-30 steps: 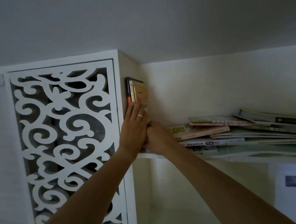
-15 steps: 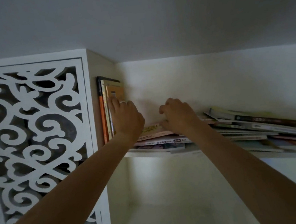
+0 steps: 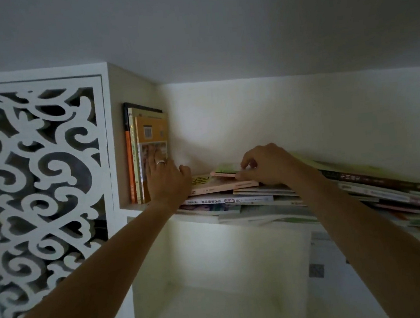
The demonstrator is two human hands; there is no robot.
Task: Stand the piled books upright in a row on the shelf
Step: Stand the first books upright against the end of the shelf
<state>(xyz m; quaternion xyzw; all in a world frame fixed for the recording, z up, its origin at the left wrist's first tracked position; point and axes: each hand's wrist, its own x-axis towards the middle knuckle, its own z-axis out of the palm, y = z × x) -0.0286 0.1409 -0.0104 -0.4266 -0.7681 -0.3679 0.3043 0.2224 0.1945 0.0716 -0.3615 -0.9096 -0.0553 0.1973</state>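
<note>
White cabinetry fills the view under a dim ceiling, with a scrollwork panel [image 3: 41,192] on the left and an open shelf [image 3: 131,208] beside it. About 3 books stand upright [image 3: 148,149] against the shelf's left wall, and the left hand [image 3: 167,181] presses flat on the outermost cover, fingers straight and close together, a ring on 1 of them. Half a second ago the right hand hovered over the pile with nothing in it; now the right hand [image 3: 266,165] has closed on the top pink-edged book [image 3: 224,174], thumb and fingertips pinching its near edge and lifting it slightly off the pile of flat books [image 3: 311,194]. That suggests the next book is about to join the row, while the upright ones are being kept from tipping. Most of the task remains: the pile spreads rightward along the shelf, many books deep. Below, the lower compartment [image 3: 230,286] shows nothing inside.
</note>
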